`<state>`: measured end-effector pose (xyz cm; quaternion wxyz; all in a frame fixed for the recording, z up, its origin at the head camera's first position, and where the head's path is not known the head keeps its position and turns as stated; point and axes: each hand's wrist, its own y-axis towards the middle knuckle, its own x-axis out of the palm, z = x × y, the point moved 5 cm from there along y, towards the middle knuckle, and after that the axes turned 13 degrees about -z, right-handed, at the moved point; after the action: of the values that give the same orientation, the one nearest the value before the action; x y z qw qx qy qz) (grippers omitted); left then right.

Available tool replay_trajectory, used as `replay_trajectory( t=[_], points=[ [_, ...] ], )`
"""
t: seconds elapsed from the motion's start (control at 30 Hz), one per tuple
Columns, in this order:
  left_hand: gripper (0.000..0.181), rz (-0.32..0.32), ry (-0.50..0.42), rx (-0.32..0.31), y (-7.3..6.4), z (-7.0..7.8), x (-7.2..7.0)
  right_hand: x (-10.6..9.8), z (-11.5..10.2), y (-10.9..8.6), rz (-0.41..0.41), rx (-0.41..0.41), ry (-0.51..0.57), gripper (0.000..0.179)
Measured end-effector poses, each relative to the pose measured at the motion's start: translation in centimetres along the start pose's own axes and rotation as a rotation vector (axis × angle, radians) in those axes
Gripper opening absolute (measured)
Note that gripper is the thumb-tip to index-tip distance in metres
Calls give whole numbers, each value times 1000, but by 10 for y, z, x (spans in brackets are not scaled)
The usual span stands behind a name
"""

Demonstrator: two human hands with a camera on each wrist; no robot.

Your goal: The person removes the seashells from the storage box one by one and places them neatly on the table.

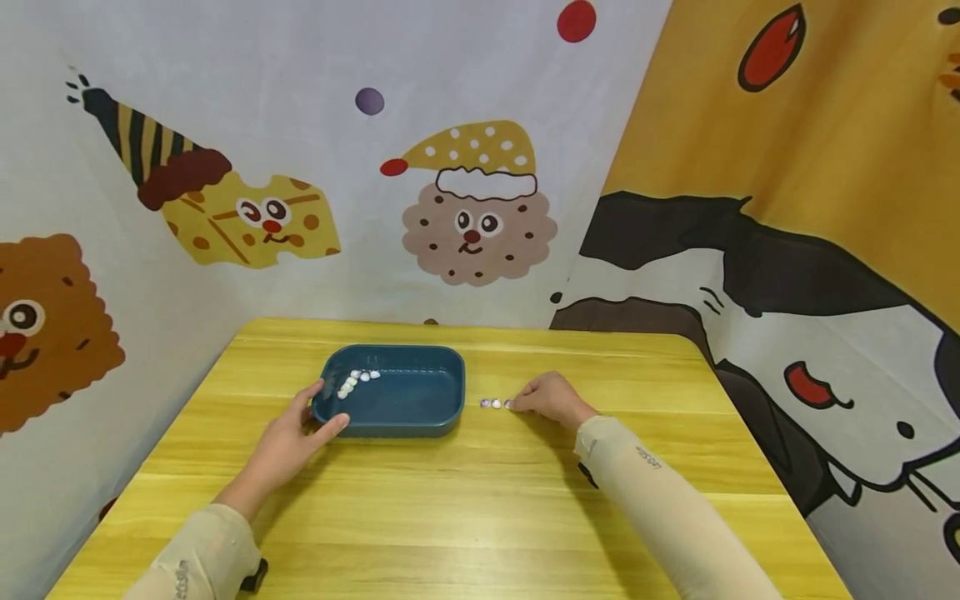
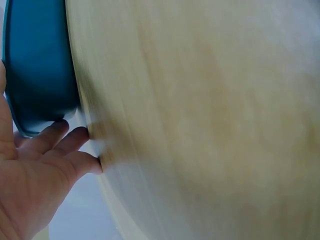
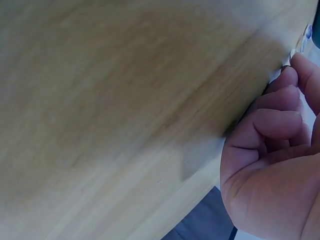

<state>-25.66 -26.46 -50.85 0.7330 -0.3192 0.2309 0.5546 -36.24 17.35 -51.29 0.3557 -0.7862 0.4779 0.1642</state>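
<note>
A dark blue rectangular tray [image 1: 408,432] stands on the table, with several small pale, shiny pieces [image 1: 351,382] in a bent row at its left end. My left hand [image 1: 288,437] holds the tray's near left corner, thumb at the front wall and fingers along the left side. In the left wrist view, fingertips [image 2: 60,126] touch the tray's side. To the right of the tray, small white-and-purple pieces [image 1: 497,403] lie in a short row. My right hand [image 1: 553,398] pinches the rightmost one at the tabletop, partly covering it; their exact kind is too small to tell.
The yellow wood-grain table [image 1: 450,517] has rounded far corners. Behind it hangs a curtain [image 1: 480,50] printed with cartoon figures, close to the table's far edge and right side.
</note>
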Motion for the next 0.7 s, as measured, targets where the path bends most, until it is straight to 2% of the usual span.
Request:
replay_trajectory(
  t=[0.7],
  points=[
    [102, -6, 2, 3, -1, -1, 1, 3, -2, -3, -4, -28, -40, 16]
  ],
)
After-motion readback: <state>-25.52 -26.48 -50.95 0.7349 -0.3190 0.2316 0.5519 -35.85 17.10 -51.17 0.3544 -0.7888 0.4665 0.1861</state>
